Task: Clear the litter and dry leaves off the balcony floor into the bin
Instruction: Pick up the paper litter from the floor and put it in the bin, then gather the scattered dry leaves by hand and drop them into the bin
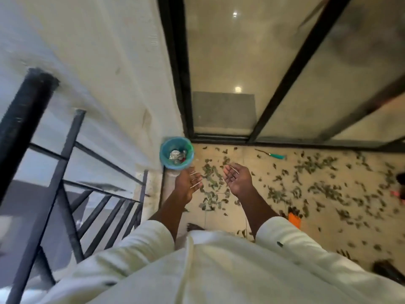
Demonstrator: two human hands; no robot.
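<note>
A small teal bin (166, 148) stands in the balcony corner where the white wall meets the glass door, with crumpled foil and some red litter inside. Dry leaves (317, 191) lie scattered over the beige tiled floor (245, 159), thickest to the right. My left hand (188, 182) hangs just below the bin, fingers relaxed and holding nothing. My right hand (237, 178) is beside it, palm turned up, fingers loosely curved and holding nothing. Both hands hover high above the floor.
A black metal railing (72, 172) borders the balcony on the left. A sliding glass door with black frames (285, 84) closes the far side. A teal-handled tool (274, 155) lies near the door; an orange object (294, 219) lies by my right sleeve.
</note>
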